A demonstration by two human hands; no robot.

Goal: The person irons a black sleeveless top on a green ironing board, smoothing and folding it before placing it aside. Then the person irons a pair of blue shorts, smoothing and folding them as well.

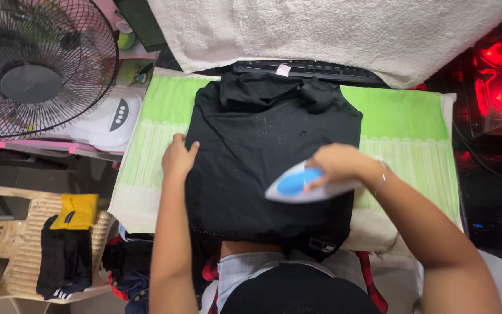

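A folded black garment (251,157) lies on a green and white cloth (405,125) that covers the work surface. My right hand (339,164) grips a white and blue clothes iron (297,186), which rests on the garment's right part with its tip pointing left. My left hand (178,157) presses flat on the garment's left edge, fingers together. The garment's near edge hangs over the surface toward my body.
A black standing fan (36,67) and a white appliance (108,119) are at the left. A beige plastic chair (13,256) holds yellow and black clothes. A white towel (332,32) and a black keyboard (321,71) lie behind. Red-lit equipment (501,75) glows at the right.
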